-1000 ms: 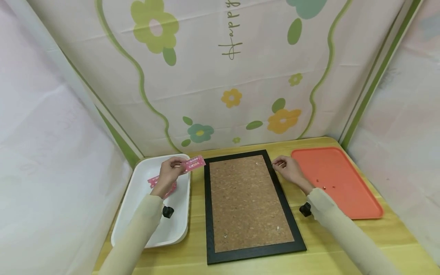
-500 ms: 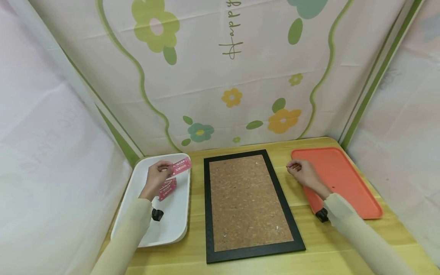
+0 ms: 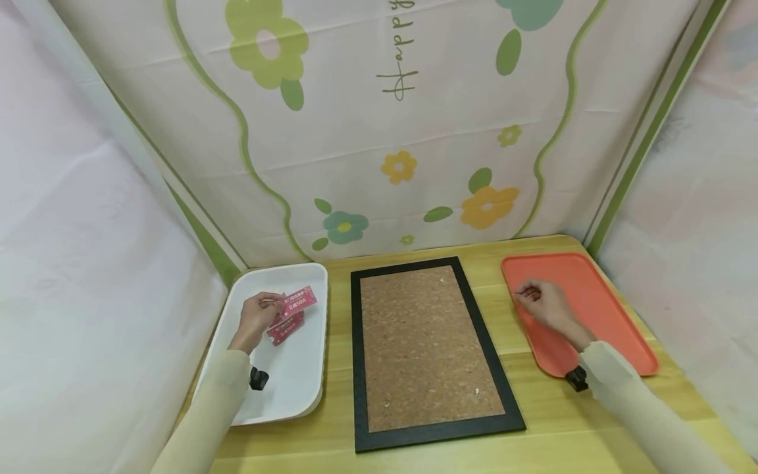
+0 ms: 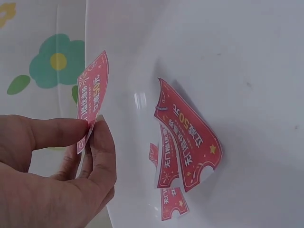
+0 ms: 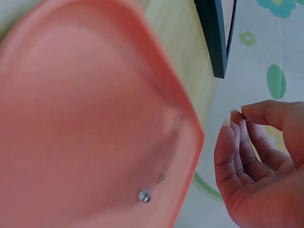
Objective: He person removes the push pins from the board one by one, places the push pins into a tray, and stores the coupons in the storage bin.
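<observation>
My left hand [image 3: 258, 317] pinches a pink paper coupon [image 4: 97, 85] with yellow and white print between thumb and fingers. It is over the white tub [image 3: 296, 388], where several more pink coupons [image 4: 194, 147] lie, bent and overlapping. My right hand [image 3: 551, 306] is above the left side of the orange-red tray [image 3: 616, 329]. Its thumb and forefinger meet at the tips around a small dark pin [image 5: 244, 116], mostly hidden by the fingers. In the right wrist view, a silver-headed thumbtack [image 5: 145, 195] and a thin pin [image 5: 160, 179] lie in the tray.
A cork board [image 3: 429, 349] with a black frame [image 3: 358, 368] lies flat on the wooden table [image 3: 340, 401] between tub and tray. Small pale specks dot the cork near its corners. Printed fabric walls [image 3: 355, 131] enclose the back and both sides.
The left hand has drawn back left and slightly toward me, carrying its coupon from the board's edge to over the tub. The right hand has shifted right, from the board's frame to over the tray.
</observation>
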Demonstrator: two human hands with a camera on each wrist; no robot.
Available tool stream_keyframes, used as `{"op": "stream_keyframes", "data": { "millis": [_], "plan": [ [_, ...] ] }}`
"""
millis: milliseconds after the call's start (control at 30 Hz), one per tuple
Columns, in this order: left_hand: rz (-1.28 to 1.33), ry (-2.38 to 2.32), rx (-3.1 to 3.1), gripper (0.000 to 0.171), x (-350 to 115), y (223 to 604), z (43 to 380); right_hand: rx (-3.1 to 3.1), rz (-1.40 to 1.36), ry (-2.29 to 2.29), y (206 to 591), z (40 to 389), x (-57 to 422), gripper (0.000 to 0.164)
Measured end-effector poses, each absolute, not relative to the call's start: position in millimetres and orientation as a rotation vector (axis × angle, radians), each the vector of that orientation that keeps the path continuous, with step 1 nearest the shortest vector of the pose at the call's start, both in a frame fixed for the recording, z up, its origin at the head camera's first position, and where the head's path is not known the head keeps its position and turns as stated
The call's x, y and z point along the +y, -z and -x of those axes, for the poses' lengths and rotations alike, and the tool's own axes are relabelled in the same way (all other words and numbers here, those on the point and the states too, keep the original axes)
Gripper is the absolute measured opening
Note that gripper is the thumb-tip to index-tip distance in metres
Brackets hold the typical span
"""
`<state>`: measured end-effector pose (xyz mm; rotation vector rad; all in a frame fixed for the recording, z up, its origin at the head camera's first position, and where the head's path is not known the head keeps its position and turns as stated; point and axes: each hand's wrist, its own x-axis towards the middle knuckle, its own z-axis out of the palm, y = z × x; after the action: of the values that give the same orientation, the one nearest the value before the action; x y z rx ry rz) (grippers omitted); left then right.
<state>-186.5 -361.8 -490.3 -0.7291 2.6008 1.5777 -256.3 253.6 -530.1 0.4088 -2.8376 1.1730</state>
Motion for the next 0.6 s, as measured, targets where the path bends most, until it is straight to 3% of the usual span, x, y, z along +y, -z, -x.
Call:
{"op": "stream_keyframes", "data": {
  "millis": [600],
  "plan": [
    [0.637,-1.374,2.567,0.031,-375.6,508.4,173.1,-2.905,-0.315,-1.176,545.4,237.0,298.2,0.021]
  ]
}}
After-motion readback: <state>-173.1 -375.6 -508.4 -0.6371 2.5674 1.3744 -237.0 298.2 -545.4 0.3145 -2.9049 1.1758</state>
